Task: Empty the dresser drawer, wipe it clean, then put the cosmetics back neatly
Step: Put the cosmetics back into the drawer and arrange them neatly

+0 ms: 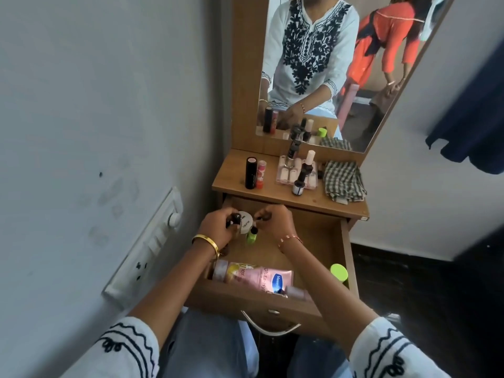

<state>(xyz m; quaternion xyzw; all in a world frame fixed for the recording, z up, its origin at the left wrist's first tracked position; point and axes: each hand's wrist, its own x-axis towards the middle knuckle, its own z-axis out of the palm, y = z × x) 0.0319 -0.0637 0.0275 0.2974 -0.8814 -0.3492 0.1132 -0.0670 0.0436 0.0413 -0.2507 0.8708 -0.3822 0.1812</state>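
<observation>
Head view, looking down on the pulled-out brown wooden dresser drawer, taken as the landmark throughout. Left hand, with a gold bangle at the wrist, is over the drawer's far left corner; its fingers are curled round a small black-capped bottle. A round white-lidded jar sits just beside that hand, between the two hands. Right hand is over the far middle of the drawer, fingers curled and pinching a small dark item; what the item is cannot be told. A small lime-green bottle with a black cap stands on the drawer floor just below the hands. At the drawer's near end a pink lotion tube with a blue label lies on its side, touching the front wall. A lime-green round cap is at the near right corner. On the dresser top beyond the drawer stand a tall black cylinder and a shorter pink-red tube to the left, several small bottles on a clear pink tray in the middle, and a crumpled green-and-white checked cloth to the right. A mirror rises behind the dresser top.
</observation>
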